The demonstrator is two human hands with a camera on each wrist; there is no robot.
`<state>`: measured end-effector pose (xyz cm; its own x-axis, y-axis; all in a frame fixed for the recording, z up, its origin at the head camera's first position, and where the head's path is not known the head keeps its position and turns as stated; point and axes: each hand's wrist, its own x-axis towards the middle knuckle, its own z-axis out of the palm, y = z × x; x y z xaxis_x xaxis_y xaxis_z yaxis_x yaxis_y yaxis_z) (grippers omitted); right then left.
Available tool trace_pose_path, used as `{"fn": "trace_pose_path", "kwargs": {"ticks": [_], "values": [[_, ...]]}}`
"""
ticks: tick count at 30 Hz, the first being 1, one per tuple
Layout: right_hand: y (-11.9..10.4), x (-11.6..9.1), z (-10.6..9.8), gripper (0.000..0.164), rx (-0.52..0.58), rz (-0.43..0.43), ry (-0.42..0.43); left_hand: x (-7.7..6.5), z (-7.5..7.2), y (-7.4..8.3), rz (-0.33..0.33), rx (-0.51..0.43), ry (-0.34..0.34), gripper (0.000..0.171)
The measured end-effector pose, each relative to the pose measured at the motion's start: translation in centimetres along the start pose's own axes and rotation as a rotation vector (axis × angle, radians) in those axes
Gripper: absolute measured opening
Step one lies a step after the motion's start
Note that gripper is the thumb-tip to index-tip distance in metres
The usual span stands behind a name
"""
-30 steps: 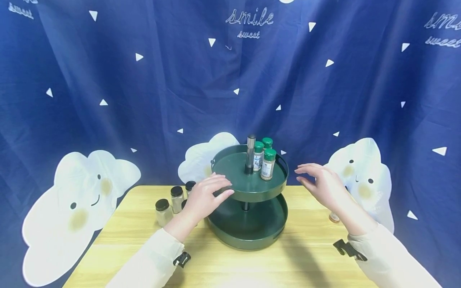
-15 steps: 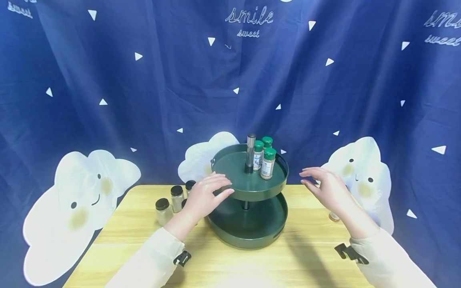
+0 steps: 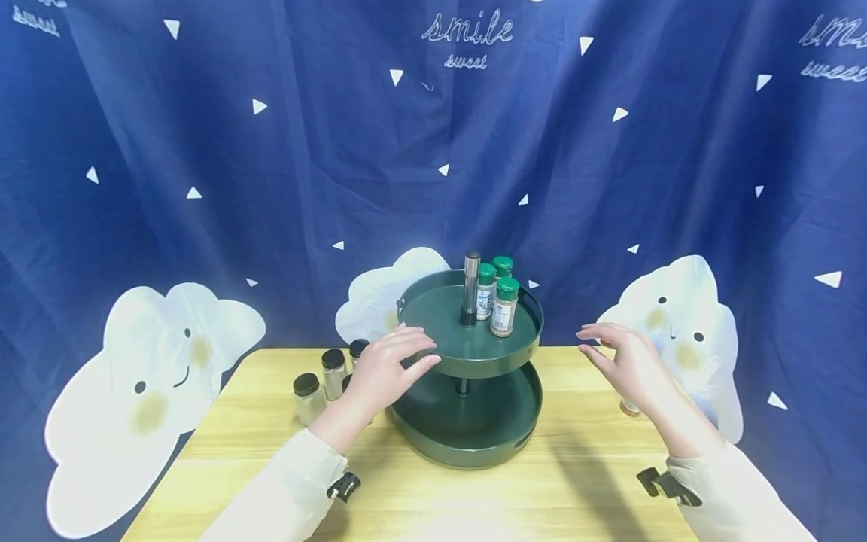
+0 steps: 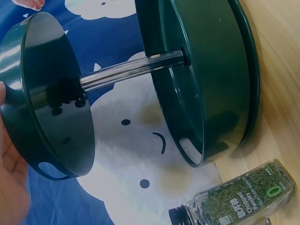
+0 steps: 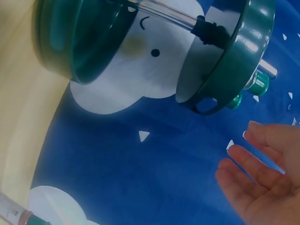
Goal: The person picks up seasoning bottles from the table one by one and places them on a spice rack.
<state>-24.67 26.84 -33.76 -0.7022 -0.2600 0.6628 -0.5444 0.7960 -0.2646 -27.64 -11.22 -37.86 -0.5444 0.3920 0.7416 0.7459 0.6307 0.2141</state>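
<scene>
A dark green two-tier turntable rack (image 3: 484,369) stands mid-table in the head view. Several green-capped seasoning bottles (image 3: 503,310) are on its upper tier, right of the silver post (image 3: 471,290). My left hand (image 3: 386,373) is at the upper tier's left side, fingers extended and thumb apart; in the left wrist view its fingers lie against the tier's outer wall (image 4: 14,93). Whether they press on it, I cannot tell. My right hand (image 3: 626,365) hovers right of the rack, apart from it, fingers relaxed, palm (image 5: 276,197) holding nothing.
Several black-lidded glass jars (image 3: 308,399) stand left of the rack, partly behind my left arm; one holds chopped parsley (image 4: 243,197). Another bottle (image 3: 629,407) is mostly hidden behind my right wrist. A blue curtain (image 3: 433,150) hangs behind the wooden table (image 3: 223,421).
My right hand has drifted to the right, farther from the rack. The left hand, the rack and the bottles stay where they were.
</scene>
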Motion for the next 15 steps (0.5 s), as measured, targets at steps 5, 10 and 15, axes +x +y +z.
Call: {"fn": "trace_pose_path", "kwargs": {"ticks": [5, 10, 15], "values": [[0.8, -0.6, -0.1, 0.016, 0.000, 0.032, 0.003, 0.1, 0.0, 0.0, 0.010, -0.001, 0.008, 0.026], [1.4, -1.2, -0.2, 0.017, -0.004, 0.075, -0.002, 0.0, 0.1, -0.1, 0.020, 0.000, 0.021, 0.027], [2.1, -1.6, -0.1, 0.016, -0.012, 0.084, 0.007, 0.0, 0.2, -0.1, -0.001, 0.004, 0.009, 0.028]]}}
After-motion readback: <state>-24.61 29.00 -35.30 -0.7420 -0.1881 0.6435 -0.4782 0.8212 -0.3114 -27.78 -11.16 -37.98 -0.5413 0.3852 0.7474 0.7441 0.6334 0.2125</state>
